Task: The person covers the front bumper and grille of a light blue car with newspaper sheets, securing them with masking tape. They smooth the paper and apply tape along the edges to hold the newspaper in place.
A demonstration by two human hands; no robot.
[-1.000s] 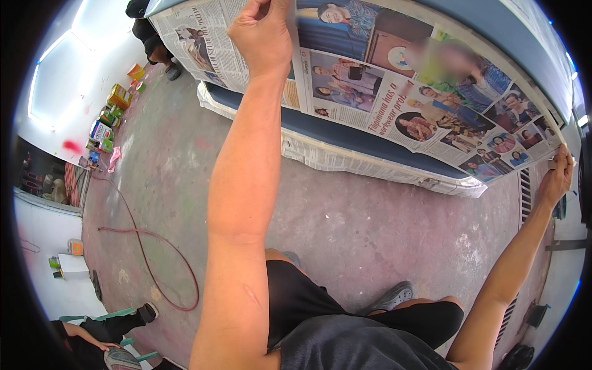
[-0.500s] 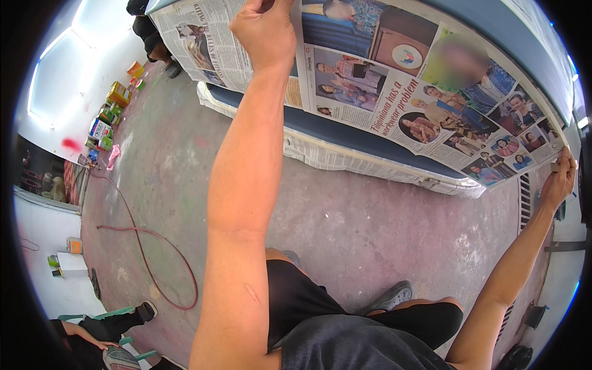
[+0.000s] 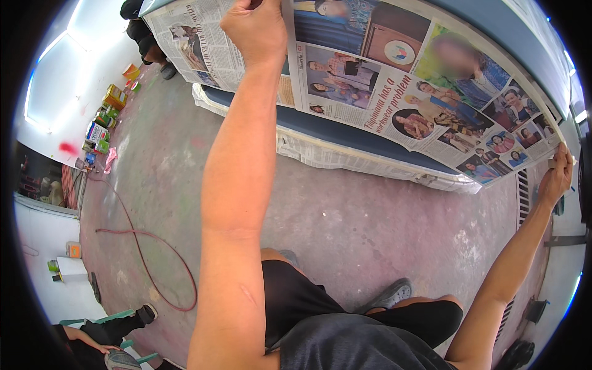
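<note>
A large newspaper sheet (image 3: 394,114) hangs over a blue-grey panel (image 3: 364,134), with a pale tape strip along its right edge. My left hand (image 3: 256,34) is raised in front of the sheet, near its fold at the top of the picture. Its fingers are pinched together, but the tips are partly cut off, hiding what they hold. At the far right, my right hand (image 3: 558,176) grips the lower right corner of the sheet between thumb and fingers. More newspaper (image 3: 345,154) is fixed along the panel's lower border.
Paint cans (image 3: 98,126) line the left wall, a pink cloth (image 3: 110,160) beside them. A red hose (image 3: 145,253) loops across the stained floor. One person in black (image 3: 145,40) is at the upper left; another (image 3: 102,330) sits lower left. A floor grate (image 3: 523,191) lies near my right hand.
The view has shifted slightly, so my left hand and the sheet appear a little further left and higher. Both hands keep their pinched grips.
</note>
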